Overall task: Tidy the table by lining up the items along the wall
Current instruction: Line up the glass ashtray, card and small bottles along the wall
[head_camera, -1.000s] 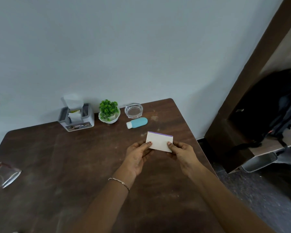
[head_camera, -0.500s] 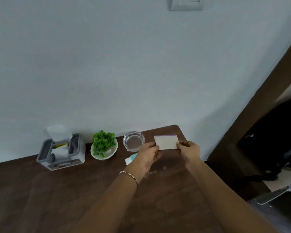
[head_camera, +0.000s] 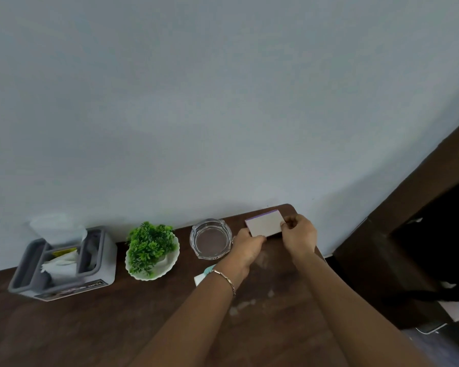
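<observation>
Both hands hold a small white pad with a purple edge [head_camera: 265,222] at the table's far right corner, close to the wall. My left hand [head_camera: 247,249] grips its lower left corner and my right hand [head_camera: 300,234] its right side. Whether the pad rests on the table I cannot tell. Along the wall stand a glass ashtray [head_camera: 210,238], a small green plant in a white bowl [head_camera: 151,250] and a grey tissue box [head_camera: 64,260]. A light blue bottle [head_camera: 203,275] lies mostly hidden under my left wrist.
The dark wooden table [head_camera: 117,327] ends just right of my right hand. Past its right edge is a dark wooden frame [head_camera: 408,221] and a black bag [head_camera: 440,250] lower down. The pale wall [head_camera: 223,102] rises behind the items.
Both hands have carried the pad away from the table's middle, past the blue bottle, to the far right corner by the wall, beside the ashtray. The camera has tilted upward.
</observation>
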`<action>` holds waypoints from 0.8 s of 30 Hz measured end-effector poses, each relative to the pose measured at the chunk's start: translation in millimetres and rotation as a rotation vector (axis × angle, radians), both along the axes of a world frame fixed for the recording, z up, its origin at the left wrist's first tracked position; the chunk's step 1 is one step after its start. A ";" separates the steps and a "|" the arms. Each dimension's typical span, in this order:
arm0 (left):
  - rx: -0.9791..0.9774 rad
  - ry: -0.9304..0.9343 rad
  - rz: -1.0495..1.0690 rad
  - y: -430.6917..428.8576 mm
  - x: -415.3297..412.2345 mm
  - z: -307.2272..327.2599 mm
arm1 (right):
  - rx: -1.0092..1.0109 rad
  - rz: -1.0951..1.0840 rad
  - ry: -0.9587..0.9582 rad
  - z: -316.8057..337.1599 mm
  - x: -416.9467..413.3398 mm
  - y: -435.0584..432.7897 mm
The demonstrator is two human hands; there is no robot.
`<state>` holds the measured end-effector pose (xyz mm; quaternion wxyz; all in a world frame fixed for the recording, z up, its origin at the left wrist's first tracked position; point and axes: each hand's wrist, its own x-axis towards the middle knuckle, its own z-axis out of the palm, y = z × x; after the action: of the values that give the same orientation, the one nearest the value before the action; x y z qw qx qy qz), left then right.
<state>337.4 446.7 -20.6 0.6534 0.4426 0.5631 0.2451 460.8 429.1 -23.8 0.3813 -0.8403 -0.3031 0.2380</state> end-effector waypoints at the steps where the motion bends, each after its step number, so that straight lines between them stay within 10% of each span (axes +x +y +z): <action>1: -0.005 -0.007 0.010 -0.5 0.3 -1.5 | -0.014 0.019 -0.026 0.2 -0.7 0.7; 17: 0.006 -0.149 -0.015 -52.0 -22.7 50.3 | -0.130 0.249 -0.145 23.9 -12.8 -42.7; 24: 0.139 0.396 0.428 -86.9 -64.5 28.8 | -0.178 0.476 -0.228 18.5 -42.9 -73.8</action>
<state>272.9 359.7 8.2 0.4325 0.3966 0.7420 0.3244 417.9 355.4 -5.3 0.2027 -0.7970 -0.5107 0.2507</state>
